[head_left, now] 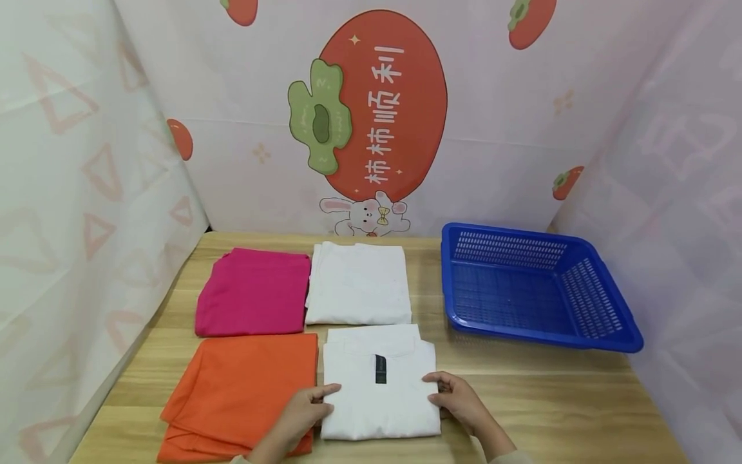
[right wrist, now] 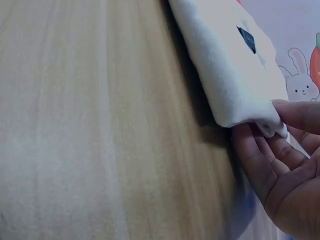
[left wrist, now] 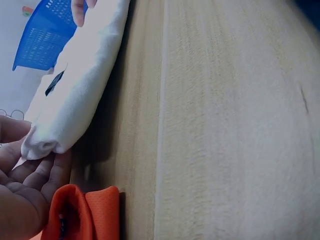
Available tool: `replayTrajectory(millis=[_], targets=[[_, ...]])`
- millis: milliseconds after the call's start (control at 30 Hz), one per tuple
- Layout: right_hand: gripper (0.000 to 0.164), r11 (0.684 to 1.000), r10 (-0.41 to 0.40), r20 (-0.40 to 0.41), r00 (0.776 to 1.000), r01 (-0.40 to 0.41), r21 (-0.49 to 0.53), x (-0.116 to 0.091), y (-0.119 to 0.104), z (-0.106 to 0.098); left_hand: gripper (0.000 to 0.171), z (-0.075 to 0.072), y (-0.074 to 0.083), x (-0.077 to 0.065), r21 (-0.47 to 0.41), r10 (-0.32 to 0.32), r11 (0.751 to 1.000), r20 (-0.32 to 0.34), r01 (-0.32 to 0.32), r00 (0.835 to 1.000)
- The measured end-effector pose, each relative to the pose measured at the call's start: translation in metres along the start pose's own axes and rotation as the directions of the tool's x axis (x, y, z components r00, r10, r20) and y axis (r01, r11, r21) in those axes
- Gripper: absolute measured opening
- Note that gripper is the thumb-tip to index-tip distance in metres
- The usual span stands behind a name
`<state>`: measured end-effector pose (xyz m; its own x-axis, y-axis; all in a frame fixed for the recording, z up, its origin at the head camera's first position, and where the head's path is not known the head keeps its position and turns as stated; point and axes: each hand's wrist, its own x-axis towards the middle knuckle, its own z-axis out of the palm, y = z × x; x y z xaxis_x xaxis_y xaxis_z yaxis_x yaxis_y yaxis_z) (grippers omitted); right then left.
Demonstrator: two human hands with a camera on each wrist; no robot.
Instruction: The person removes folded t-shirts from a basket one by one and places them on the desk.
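Note:
A folded white T-shirt (head_left: 400, 409) with a dark neck label (head_left: 380, 369) is between my hands at the table's front. My left hand (head_left: 301, 412) pinches its left edge; in the left wrist view the thumb lies above the cloth and the fingers (left wrist: 42, 175) beneath it. On the opposite edge my right hand (head_left: 460, 401) grips the T-shirt the same way, its fingers (right wrist: 257, 155) under the fold. Both wrist views show a dark shadow below the T-shirt's front edge. Folded orange cloth (head_left: 249, 386) lies beside and partly under my left forearm.
Behind the T-shirt lies another folded white cloth (head_left: 359, 283), with a folded magenta cloth (head_left: 255, 293) to its left. A blue plastic basket (head_left: 504, 290) stands at the back right of the wooden table (head_left: 556, 406). Printed curtains (head_left: 232, 174) surround the table on three sides.

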<state>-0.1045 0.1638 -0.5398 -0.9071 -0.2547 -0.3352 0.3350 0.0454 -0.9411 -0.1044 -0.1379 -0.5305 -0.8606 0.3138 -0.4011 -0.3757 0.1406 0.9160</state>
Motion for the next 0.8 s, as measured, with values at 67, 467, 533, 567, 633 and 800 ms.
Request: replayTrajectory(millis=[67,467,533,567,633,800], targets=[[0.039,1.0,0.001,-0.001,1.0,-0.001,-0.003,-0.001,0.002,0.0,0.04,0.0,-0.001,0.0,0.006,-0.012,1.0,-0.003,0.012,1.0],[0.027,0.874,-0.105,-0.176,0.979,0.006,-0.487,0.009,-0.036,-0.015,0.042,-0.02,0.022,0.004,0.203,-0.005,0.979,0.081,-0.012,0.997],[0.028,0.835,-0.152,-0.168,0.974,0.036,-0.548,0.015,-0.054,-0.019,0.043,-0.028,0.039,0.009,0.313,0.042,0.948,0.035,-0.051,0.999],[0.029,0.821,-0.17,-0.144,0.975,0.059,-0.568,0.018,-0.064,-0.021,0.044,-0.031,0.05,0.012,0.364,0.069,0.929,0.005,-0.067,0.998],[0.03,0.787,-0.205,-0.078,0.976,0.117,-0.606,0.028,-0.085,-0.025,0.044,-0.037,0.073,0.023,0.484,0.135,0.869,-0.032,-0.102,0.99],[0.035,0.702,-0.294,-0.059,0.954,0.174,-0.69,0.065,-0.138,-0.036,0.049,-0.047,0.135,0.065,0.737,0.312,0.647,-0.026,-0.193,0.95]])
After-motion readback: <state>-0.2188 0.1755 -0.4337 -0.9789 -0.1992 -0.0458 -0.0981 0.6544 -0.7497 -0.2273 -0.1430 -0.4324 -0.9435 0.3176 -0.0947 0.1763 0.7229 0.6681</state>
